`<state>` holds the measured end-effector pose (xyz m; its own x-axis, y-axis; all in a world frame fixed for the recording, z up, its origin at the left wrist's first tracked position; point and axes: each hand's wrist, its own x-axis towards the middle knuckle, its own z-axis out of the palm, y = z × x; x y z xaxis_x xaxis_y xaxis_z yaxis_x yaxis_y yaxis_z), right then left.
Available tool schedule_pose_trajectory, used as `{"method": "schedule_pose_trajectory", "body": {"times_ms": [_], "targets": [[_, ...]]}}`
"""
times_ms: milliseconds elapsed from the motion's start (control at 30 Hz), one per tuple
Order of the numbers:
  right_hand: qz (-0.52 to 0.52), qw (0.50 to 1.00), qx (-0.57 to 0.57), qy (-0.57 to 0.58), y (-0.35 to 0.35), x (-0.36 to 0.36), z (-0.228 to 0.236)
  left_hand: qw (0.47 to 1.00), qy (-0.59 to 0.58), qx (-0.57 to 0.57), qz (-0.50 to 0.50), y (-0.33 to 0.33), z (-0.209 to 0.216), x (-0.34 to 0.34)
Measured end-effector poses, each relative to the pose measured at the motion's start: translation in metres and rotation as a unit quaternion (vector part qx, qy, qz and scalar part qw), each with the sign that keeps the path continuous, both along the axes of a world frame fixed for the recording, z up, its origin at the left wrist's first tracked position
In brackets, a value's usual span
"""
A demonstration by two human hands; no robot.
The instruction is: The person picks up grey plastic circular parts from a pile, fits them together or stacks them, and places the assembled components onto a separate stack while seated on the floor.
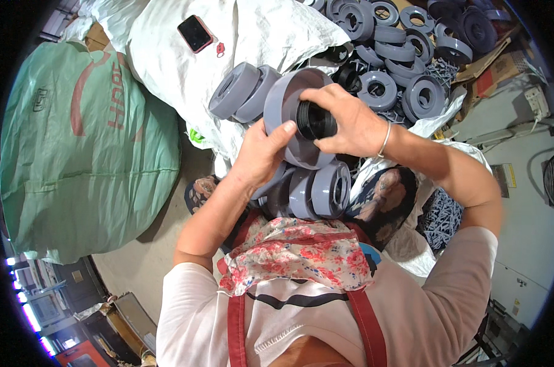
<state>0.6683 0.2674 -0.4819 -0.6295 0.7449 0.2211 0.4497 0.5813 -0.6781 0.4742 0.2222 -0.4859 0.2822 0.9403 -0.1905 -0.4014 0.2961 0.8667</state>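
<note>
My left hand [262,151] grips a large grey plastic ring [277,101] by its near left wall, thumb over the rim. The ring is tilted on edge, its hollow side turned to the right. Fingers and thumb of my right hand [355,122] are closed round a black threaded collar [306,120] at the ring's middle. I cannot tell whether the collar is screwed in or only held against it. Just left of the held ring, two grey rings [233,92] lean together on a white sack. Several more grey rings [331,189] stand in a row at my lap.
A heap of grey rings [376,90] lies at the far right, with black collars [348,78] beside it. A phone [195,33] rests on the white sack [255,37]. A bulging green sack [93,159] stands at left. Small grey pieces [439,220] fill a bag at right.
</note>
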Motion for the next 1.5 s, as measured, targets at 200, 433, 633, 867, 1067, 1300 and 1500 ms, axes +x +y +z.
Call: {"method": "schedule_pose_trajectory", "body": {"times_ms": [200, 433, 633, 867, 1067, 1300, 1500], "targets": [[-0.142, 0.851, -0.436, 0.258, 0.001, -0.016, -0.013, 0.990, 0.109, 0.086, 0.015, -0.005, -0.006, 0.003], [-0.046, 0.941, -0.310, 0.123, 0.010, -0.005, -0.029, 0.994, 0.058, 0.068, 0.058, -0.001, -0.010, 0.004], [-0.011, 0.928, -0.372, 0.009, 0.019, 0.003, -0.025, 0.986, 0.135, 0.085, 0.051, 0.000, -0.007, 0.004], [-0.038, 0.778, -0.592, 0.207, 0.028, 0.002, -0.059, 0.828, 0.436, 0.353, -0.006, 0.010, 0.002, -0.023], [-0.234, 0.882, -0.018, -0.409, 0.128, 0.095, -0.197, 0.718, 0.655, 0.235, 0.030, 0.079, 0.019, -0.072], [-0.066, 0.810, -0.003, -0.583, 0.120, 0.129, -0.202, 0.777, 0.495, 0.375, 0.105, 0.082, -0.012, -0.041], [-0.130, 0.861, -0.404, 0.278, 0.101, 0.108, -0.098, 0.886, 0.352, 0.294, 0.061, 0.102, -0.049, 0.029]]}}
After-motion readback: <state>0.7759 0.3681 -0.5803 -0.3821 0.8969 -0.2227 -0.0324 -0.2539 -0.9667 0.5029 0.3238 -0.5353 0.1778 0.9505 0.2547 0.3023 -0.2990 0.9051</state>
